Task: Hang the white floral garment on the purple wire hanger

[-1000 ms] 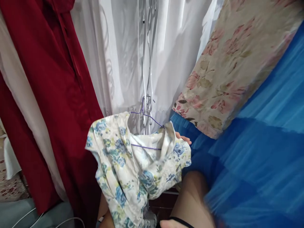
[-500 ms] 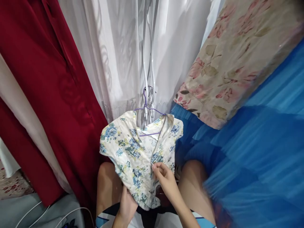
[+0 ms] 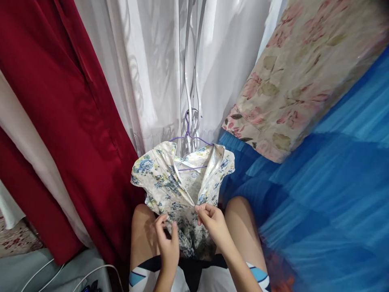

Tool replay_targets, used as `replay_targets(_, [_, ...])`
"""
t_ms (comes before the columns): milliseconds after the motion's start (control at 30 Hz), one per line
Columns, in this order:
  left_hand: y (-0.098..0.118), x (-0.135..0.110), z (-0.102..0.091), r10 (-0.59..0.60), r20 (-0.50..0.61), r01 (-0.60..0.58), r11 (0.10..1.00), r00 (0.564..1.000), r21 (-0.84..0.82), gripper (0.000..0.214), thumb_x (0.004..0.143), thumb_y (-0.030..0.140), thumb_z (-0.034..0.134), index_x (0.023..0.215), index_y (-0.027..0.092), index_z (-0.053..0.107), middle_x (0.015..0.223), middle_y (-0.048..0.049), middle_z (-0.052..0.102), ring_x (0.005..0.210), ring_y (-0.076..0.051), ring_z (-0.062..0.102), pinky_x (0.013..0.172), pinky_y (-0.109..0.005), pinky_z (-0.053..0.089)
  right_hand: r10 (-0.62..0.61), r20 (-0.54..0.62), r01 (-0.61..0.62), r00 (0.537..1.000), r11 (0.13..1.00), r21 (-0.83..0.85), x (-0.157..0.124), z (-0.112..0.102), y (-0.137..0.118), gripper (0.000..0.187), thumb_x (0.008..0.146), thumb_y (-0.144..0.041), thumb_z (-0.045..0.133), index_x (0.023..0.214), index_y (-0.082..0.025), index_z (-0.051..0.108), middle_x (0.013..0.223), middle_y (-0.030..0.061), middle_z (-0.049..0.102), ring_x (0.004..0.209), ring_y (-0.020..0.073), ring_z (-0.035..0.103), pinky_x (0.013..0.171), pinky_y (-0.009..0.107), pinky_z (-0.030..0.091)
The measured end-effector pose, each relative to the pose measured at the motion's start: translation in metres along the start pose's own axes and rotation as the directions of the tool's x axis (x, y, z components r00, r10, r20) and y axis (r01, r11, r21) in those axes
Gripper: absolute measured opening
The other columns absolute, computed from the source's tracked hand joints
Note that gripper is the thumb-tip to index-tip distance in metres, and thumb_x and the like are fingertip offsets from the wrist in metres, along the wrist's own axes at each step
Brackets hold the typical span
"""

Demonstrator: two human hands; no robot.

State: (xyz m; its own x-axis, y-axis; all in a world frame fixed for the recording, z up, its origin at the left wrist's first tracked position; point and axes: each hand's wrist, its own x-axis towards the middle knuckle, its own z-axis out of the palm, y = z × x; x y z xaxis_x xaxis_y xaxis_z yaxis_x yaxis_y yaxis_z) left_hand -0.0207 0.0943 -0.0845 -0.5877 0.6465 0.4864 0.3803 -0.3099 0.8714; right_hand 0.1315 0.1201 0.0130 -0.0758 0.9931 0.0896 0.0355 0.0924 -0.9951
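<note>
A small white blouse with blue flowers point(image 3: 179, 178) hangs on a purple wire hanger point(image 3: 189, 136) whose hook is caught on a white metal grille point(image 3: 191, 73). My right hand point(image 3: 212, 221) pinches the blouse's front edge just below the collar. My left hand point(image 3: 167, 243) holds the fabric a little lower on the other side, fingers curled around it. The blouse's lower part drapes between my knees.
A dark red curtain point(image 3: 60, 113) hangs at the left beside sheer white curtains point(image 3: 146, 69). At the right lie a floral pillow point(image 3: 298, 77) and blue bedding point(image 3: 328, 194). White cables point(image 3: 60, 275) run over a grey surface at the lower left.
The blouse has settled straight on the hanger against the grille. Both hands have come up to its front opening; the left moved from the hem to the placket.
</note>
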Motion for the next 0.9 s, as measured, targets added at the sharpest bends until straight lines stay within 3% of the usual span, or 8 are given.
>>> replay_targets(67, [0.022,0.003,0.012,0.072,0.194,-0.063,0.997,0.978,-0.052,0.030,0.088,0.032,0.061,0.115,0.019,0.059,0.115,-0.0119,0.062,0.106,-0.024,0.060,0.093,-0.037,0.048,-0.007,0.027,0.006,1.000,0.999,0.038,-0.003,0.005,-0.004,0.039,0.082,-0.053,0.066,0.070,-0.017,0.058,0.050,0.0003,0.057,0.044,0.0103,0.041,0.047,0.024,0.030])
replay_targets(233, [0.055,0.009,0.035,0.019,0.500,0.068,0.986,0.866,-0.155,0.013,0.092,0.030,0.053,0.087,0.019,0.058,0.081,-0.0043,0.062,0.077,-0.019,0.059,0.075,-0.030,0.047,-0.021,0.062,0.014,0.998,0.994,0.107,-0.008,0.009,-0.021,0.032,0.082,-0.047,0.067,0.072,-0.017,0.061,0.052,0.0013,0.060,0.049,0.0141,0.052,0.052,0.026,0.039])
replay_targets(467, [0.059,0.018,0.018,0.088,0.634,-0.073,0.996,0.768,-0.049,0.015,0.094,0.024,0.045,0.080,0.020,0.051,0.081,-0.0053,0.058,0.078,-0.019,0.055,0.071,-0.029,0.041,-0.181,-0.037,0.184,0.983,0.967,0.175,0.057,0.005,-0.107,0.038,0.078,-0.036,0.068,0.049,-0.017,0.052,0.042,-0.0039,0.044,0.040,0.0056,0.026,0.043,0.024,0.017])
replay_targets(600, [0.057,0.022,0.013,0.130,0.730,-0.168,0.986,0.670,-0.021,0.011,0.090,0.018,0.045,0.082,0.021,0.052,0.082,-0.0043,0.057,0.076,-0.019,0.054,0.069,-0.028,0.039,-0.279,-0.156,0.314,0.947,0.903,0.292,0.091,0.019,-0.156,0.035,0.078,-0.032,0.066,0.050,-0.017,0.052,0.043,-0.0044,0.045,0.040,0.0049,0.027,0.042,0.023,0.019])
replay_targets(700, [0.048,0.032,0.012,0.143,0.789,-0.206,0.978,0.597,-0.022,0.010,0.085,0.014,0.051,0.079,0.020,0.055,0.080,-0.0041,0.059,0.075,-0.019,0.055,0.068,-0.028,0.040,-0.342,-0.220,0.397,0.913,0.870,0.294,0.097,0.024,-0.165,0.029,0.078,-0.031,0.067,0.056,-0.016,0.056,0.045,-0.0038,0.049,0.041,0.0052,0.033,0.044,0.022,0.023])
replay_targets(767, [0.050,0.050,0.011,0.164,0.784,-0.203,0.978,0.599,-0.050,0.008,0.085,0.016,0.054,0.082,0.020,0.060,0.082,-0.0051,0.061,0.078,-0.020,0.057,0.069,-0.028,0.041,-0.359,-0.228,0.413,0.905,0.870,0.268,0.095,0.023,-0.159,0.025,0.078,-0.033,0.068,0.063,-0.015,0.060,0.045,-0.0042,0.050,0.041,0.0059,0.036,0.044,0.022,0.025])
replay_targets(800, [0.055,0.064,0.011,0.188,0.755,-0.200,0.977,0.629,-0.077,0.008,0.086,0.019,0.056,0.087,0.020,0.064,0.085,-0.0058,0.063,0.080,-0.021,0.058,0.070,-0.029,0.042,-0.357,-0.220,0.406,0.908,0.878,0.253,0.092,0.022,-0.155,0.024,0.079,-0.035,0.069,0.067,-0.015,0.062,0.045,-0.0046,0.051,0.041,0.0064,0.037,0.044,0.022,0.026])
replay_targets(900, [0.096,0.117,0.012,0.289,0.535,-0.229,0.957,0.794,-0.177,0.027,0.091,0.030,0.056,0.116,0.024,0.066,0.097,-0.0070,0.067,0.084,-0.021,0.061,0.076,-0.030,0.045,-0.351,-0.192,0.387,0.917,0.900,0.203,0.084,0.018,-0.144,0.026,0.080,-0.040,0.068,0.075,-0.015,0.063,0.044,-0.0053,0.051,0.039,0.0072,0.038,0.043,0.022,0.027])
